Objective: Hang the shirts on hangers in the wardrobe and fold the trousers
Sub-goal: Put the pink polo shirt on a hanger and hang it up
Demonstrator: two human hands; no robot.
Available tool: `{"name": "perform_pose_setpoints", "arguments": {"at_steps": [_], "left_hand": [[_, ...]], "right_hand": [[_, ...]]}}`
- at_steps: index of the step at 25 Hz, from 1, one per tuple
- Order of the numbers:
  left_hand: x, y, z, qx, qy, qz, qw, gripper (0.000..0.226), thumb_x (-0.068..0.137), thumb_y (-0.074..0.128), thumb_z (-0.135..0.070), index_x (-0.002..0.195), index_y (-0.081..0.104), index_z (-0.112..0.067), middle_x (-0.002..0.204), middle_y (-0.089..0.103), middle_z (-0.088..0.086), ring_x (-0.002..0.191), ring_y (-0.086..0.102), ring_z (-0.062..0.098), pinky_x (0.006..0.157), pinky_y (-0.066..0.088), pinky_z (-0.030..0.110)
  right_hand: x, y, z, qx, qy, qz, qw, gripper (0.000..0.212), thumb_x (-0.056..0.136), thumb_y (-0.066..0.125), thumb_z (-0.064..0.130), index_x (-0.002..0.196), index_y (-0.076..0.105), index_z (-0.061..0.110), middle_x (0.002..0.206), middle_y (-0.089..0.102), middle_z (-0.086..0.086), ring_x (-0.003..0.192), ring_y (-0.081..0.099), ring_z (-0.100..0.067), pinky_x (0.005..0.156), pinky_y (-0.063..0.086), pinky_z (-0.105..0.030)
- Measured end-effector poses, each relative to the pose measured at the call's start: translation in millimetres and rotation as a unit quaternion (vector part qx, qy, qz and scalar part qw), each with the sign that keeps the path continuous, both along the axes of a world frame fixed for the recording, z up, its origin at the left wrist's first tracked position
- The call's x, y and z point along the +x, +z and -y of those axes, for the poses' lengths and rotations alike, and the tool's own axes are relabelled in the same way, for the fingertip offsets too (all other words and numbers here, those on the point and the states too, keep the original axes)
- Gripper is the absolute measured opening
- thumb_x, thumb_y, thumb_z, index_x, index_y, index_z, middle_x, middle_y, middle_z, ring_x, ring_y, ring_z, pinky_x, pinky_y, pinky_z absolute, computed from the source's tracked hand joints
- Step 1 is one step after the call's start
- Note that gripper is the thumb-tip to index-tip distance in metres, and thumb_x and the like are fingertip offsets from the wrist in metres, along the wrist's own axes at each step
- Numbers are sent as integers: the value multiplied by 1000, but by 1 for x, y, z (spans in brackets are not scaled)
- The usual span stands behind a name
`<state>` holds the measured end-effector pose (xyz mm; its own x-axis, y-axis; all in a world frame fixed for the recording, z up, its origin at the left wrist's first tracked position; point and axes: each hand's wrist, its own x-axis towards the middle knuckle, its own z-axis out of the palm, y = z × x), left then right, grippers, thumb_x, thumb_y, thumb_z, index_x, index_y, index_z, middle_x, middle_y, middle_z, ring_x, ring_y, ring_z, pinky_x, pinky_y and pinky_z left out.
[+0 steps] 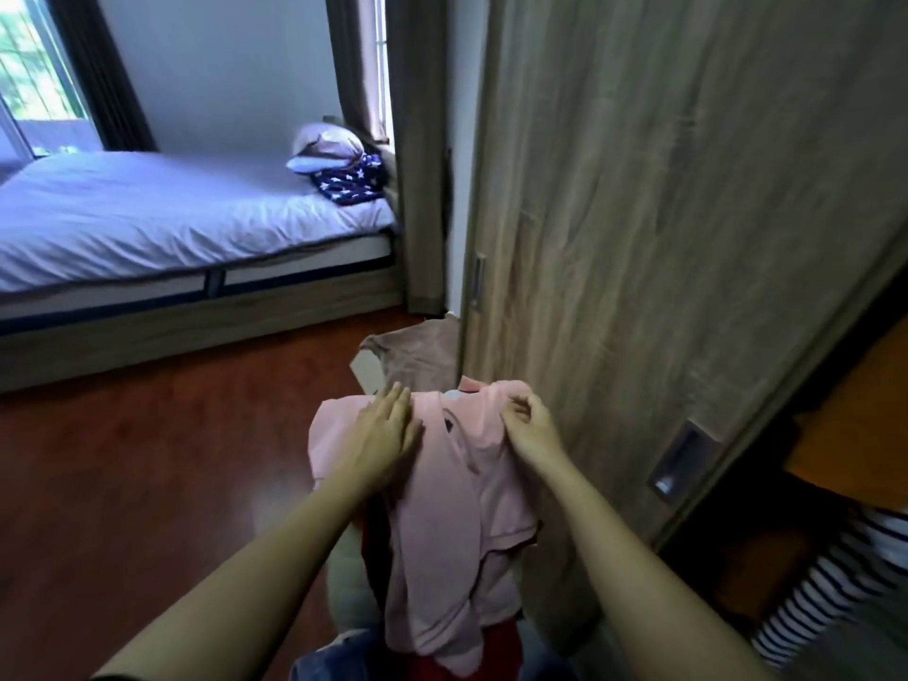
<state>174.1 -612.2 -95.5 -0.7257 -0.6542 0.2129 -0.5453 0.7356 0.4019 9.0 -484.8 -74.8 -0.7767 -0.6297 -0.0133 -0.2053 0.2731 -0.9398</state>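
A pink shirt (457, 508) hangs in front of me, its collar up and its body drooping over a pile of red and blue clothes (496, 641) at the bottom. My left hand (388, 427) lies flat with straight fingers on the shirt's left shoulder. My right hand (528, 422) pinches the fabric at the right shoulder. Something white (451, 395) shows at the collar; whether it is a hanger I cannot tell. A brown garment (417, 353) lies just beyond, by the wardrobe's edge.
The wooden sliding wardrobe door (663, 213) stands close on the right, with a dark opening (786, 508) past it holding a striped garment (835, 582). A bed (172, 223) with pillows (329, 145) fills the far left. Red-brown floor (147, 484) spreads between.
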Motion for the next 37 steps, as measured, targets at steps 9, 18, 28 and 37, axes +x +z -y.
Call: {"name": "perform_pose_setpoints", "arguments": {"at_steps": [9,18,28,37], "left_hand": [[-1,-47,15,-93,-2,32,995,66,98,7,-45,139,40,-5,146,41,10,135,32,25,104,22,48],[-4,-64,20,-170,20,18,985,55,99,7,-38,138,33,-9,142,47,9,131,45,25,104,29,44],[-2,-9,9,-68,-12,-244,967,34,88,41,-35,112,55,-16,107,64,8,100,59,28,90,45,36],[-57,166,14,89,-255,-106,957,67,70,60,-45,133,50,-23,149,28,4,133,25,16,110,16,28]], "right_hand": [[-42,-7,84,237,77,-299,921,45,85,54,31,124,52,8,127,52,-17,120,45,-35,100,38,-40],[-65,-11,136,339,58,-306,888,24,88,50,21,102,68,24,114,66,-9,106,60,-32,87,50,-37],[-26,75,81,-245,100,-188,946,22,90,37,6,89,50,24,88,61,11,83,57,-5,80,43,-19],[20,177,2,-481,192,-67,853,14,80,36,5,82,49,11,82,60,8,81,53,-10,79,43,-18]]}}
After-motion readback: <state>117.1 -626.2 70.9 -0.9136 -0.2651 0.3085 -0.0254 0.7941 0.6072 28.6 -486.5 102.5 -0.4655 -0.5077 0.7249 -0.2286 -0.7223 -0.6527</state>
